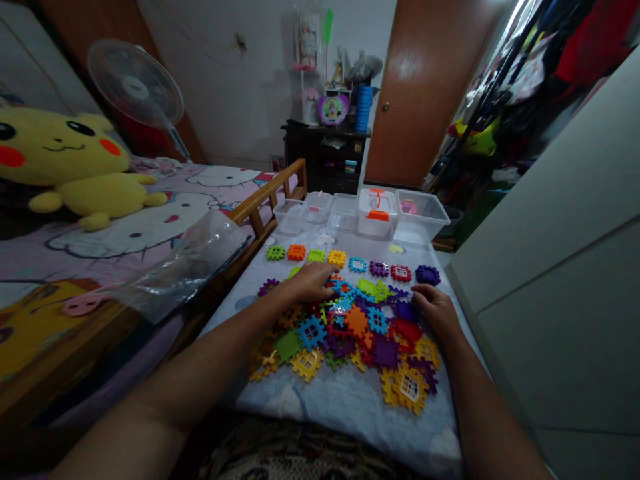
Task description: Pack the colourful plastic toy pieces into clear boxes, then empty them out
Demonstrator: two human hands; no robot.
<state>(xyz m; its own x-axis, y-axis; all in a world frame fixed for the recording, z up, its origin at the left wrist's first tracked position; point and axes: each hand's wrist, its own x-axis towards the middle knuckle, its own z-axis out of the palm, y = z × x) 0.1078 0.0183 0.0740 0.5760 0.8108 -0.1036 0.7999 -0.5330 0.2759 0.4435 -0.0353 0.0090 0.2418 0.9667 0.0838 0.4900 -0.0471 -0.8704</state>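
A heap of colourful interlocking plastic tiles (356,321) with notched edges lies in front of me, some solid and some with window grids. My left hand (314,283) reaches over the heap's far left side, fingers apart, just below a yellow-orange tile (337,259). At the far right edge of the heap is my right hand (438,309), its fingers curled together beside a dark purple tile (406,311); whatever they may hold is hidden. Beyond both hands runs a row of separate tiles, from a green tile (275,253) to a dark blue-purple tile (428,275).
Clear plastic boxes (290,217) line the table's far end, one with an orange-handled lid (379,212). A wooden bed rail (265,200) borders the left, with a plastic bag (187,263) lying over it. A pale cabinet (550,267) stands close on the right.
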